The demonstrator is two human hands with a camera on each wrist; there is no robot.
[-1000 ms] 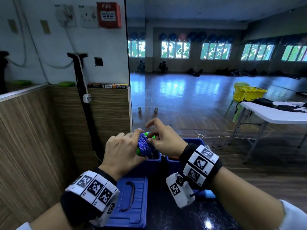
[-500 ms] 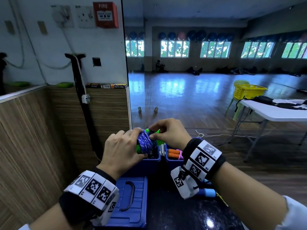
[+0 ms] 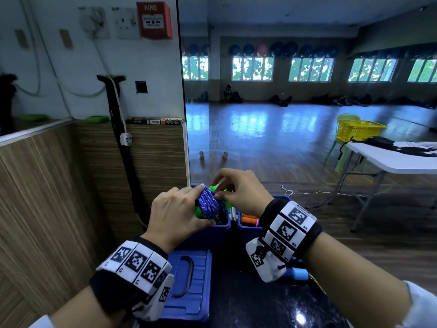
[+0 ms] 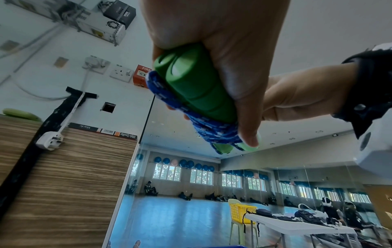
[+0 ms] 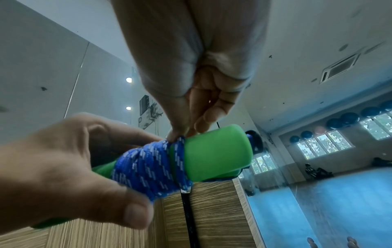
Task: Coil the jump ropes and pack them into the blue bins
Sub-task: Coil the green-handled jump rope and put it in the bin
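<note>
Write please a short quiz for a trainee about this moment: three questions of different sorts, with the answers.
1. True or false: the left hand grips the green handles with blue rope wound round them.
2. What does the right hand pinch? A) blue rope B) bin lid C) plug
3. Fill in: the bundle is held above the left ___ bin.

Key
1. true
2. A
3. blue

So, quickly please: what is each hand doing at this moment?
Left hand: grips the green handles wrapped with blue rope.
Right hand: pinches the last rope turn at the handles.
</note>
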